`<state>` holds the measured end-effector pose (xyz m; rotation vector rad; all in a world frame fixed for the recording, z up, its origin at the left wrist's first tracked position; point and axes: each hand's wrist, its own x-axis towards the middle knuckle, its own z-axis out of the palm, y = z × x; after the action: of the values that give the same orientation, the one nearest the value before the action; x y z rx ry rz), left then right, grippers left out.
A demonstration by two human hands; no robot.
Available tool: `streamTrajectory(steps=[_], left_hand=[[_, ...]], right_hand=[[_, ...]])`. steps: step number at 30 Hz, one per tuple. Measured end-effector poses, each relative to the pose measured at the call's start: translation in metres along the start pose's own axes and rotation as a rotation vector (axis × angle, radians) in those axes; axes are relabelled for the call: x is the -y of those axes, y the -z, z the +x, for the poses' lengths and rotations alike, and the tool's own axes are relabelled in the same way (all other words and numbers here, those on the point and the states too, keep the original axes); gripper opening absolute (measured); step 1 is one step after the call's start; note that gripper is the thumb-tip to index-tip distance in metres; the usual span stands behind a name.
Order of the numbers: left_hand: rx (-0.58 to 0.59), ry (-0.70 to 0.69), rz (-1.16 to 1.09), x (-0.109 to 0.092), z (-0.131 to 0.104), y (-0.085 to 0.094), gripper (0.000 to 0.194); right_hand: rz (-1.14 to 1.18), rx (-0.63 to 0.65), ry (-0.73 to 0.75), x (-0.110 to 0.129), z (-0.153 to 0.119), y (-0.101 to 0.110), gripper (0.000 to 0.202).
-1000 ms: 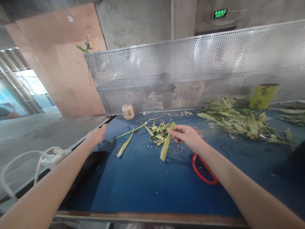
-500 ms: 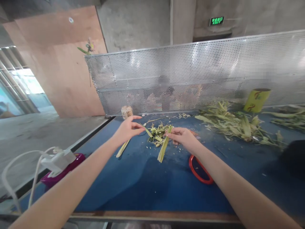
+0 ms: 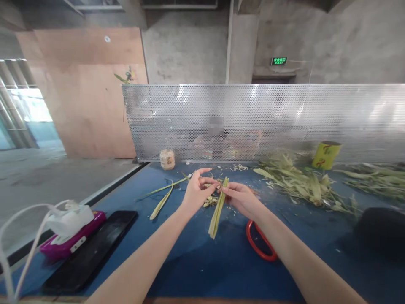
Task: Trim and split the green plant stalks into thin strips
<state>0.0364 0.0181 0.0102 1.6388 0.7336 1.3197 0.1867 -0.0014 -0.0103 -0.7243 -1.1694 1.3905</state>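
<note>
My right hand (image 3: 241,198) pinches a small bundle of pale green leaf strips (image 3: 216,217), which hangs down toward me over the table. Close beside it, my left hand (image 3: 201,188) has thumb and fingers brought together near the bundle's upper end; whatever is between them is too small to make out. Behind and under the hands lies a heap of small green plant scraps (image 3: 209,202), partly hidden. Left of my left hand, a loose leaf strip (image 3: 161,204) rests on the blue table. A red handle loop (image 3: 260,245) lies beneath my right forearm, its other part hidden.
Piled leaves (image 3: 294,181) lie at the right, with a yellow cylinder (image 3: 327,155) behind. A whitish jar-like object (image 3: 167,159) stands back left. Nearer are a black phone (image 3: 91,251) and a purple power strip (image 3: 74,238) with cables. A perforated metal panel (image 3: 190,105) borders the back.
My left hand has moved right, away from the long green strip it held, to my right hand at the bundle. The view has tilted up, and the phone has come into sight.
</note>
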Motion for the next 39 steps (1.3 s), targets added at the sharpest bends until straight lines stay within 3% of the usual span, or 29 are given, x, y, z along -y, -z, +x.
streamTrajectory(steps=[7, 13, 20, 32, 39], left_hand=[[0.006, 0.030, -0.038, 0.008, -0.005, 0.011, 0.044], [0.117, 0.016, -0.048, 0.005, -0.010, 0.007, 0.045], [0.154, 0.029, -0.015, 0.005, -0.010, 0.004, 0.046], [0.145, 0.047, -0.057, 0.000, -0.008, 0.004, 0.042], [0.059, 0.065, -0.087, -0.002, -0.006, 0.005, 0.039]], right_hand=[[-0.087, -0.053, -0.058, -0.006, 0.004, 0.005, 0.023], [-0.130, -0.070, -0.046, -0.011, 0.004, 0.006, 0.024], [-0.183, -0.069, -0.072, -0.009, 0.004, 0.006, 0.028], [-0.153, 0.038, -0.063, -0.006, -0.001, -0.002, 0.022], [-0.128, -0.002, -0.044, -0.005, 0.001, 0.000, 0.022]])
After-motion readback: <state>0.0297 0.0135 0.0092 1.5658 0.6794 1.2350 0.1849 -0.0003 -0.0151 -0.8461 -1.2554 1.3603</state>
